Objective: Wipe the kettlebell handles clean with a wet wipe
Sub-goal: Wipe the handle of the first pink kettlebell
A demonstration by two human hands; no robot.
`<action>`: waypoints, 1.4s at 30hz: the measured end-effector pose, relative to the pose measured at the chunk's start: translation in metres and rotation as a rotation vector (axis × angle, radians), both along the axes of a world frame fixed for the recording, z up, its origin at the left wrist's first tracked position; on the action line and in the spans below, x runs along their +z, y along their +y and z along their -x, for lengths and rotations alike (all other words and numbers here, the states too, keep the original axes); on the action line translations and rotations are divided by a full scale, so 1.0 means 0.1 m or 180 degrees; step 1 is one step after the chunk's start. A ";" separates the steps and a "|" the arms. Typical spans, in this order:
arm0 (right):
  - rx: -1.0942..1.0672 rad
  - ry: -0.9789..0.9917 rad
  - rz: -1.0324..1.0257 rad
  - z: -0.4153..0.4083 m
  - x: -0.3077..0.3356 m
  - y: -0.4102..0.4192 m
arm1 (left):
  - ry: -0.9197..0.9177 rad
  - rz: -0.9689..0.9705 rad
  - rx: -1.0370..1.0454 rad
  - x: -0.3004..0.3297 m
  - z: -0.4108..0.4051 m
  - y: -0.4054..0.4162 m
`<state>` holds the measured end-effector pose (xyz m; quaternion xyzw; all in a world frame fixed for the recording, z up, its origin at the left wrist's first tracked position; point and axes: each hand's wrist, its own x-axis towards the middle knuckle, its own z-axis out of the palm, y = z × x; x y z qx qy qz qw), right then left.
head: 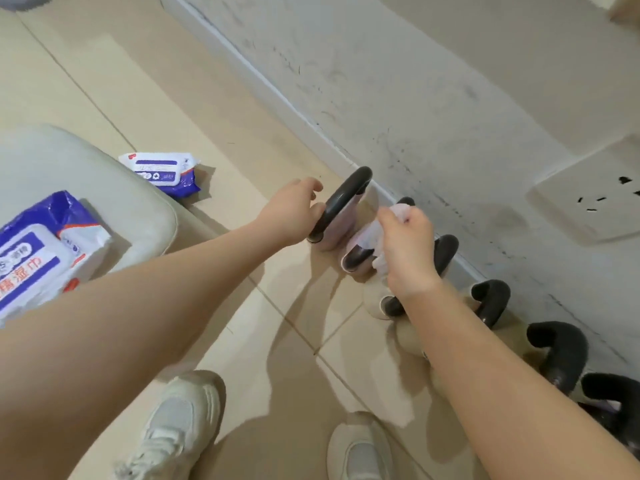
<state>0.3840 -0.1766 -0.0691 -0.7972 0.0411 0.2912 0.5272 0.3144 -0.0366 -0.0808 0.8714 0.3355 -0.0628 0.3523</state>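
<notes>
Several kettlebells with black handles stand in a row on the floor along the wall. My left hand [294, 211] touches the black handle of the farthest kettlebell [341, 199], thumb against its lower end, fingers loosely curled. My right hand [407, 244] is closed on a white wet wipe [372, 244], which is wrapped around the handle of the second kettlebell [358, 256]. Further kettlebell handles [491, 299] run toward the lower right, partly hidden by my right forearm.
A closed pack of wet wipes [161, 171] lies on the tiled floor at left. Another blue and white wipe pack [41, 258] rests on a pale cushion [104, 174]. My white sneakers [180, 424] stand below. A wall socket [595, 199] sits at right.
</notes>
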 end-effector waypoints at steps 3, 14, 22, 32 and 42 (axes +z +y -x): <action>0.0180 -0.0400 0.0314 -0.03 -0.04 0.20 | -0.0084 0.0594 0.0150 -0.22 -0.07 0.13; -0.0513 0.0650 -0.0611 0.28 -0.26 0.49 | -0.0112 0.1969 0.0204 -0.29 -0.10 0.34; -0.1134 0.0399 -0.0121 0.29 -0.56 0.94 | -0.0318 0.2302 0.0036 -0.37 0.00 0.41; -0.1462 0.0590 -0.0057 0.06 -0.70 1.07 | -0.0334 0.2673 0.0245 -0.33 -0.05 0.42; -0.0806 -0.0431 -0.0254 0.73 -0.86 0.87 | 0.0003 0.2873 0.0579 -0.34 -0.10 0.43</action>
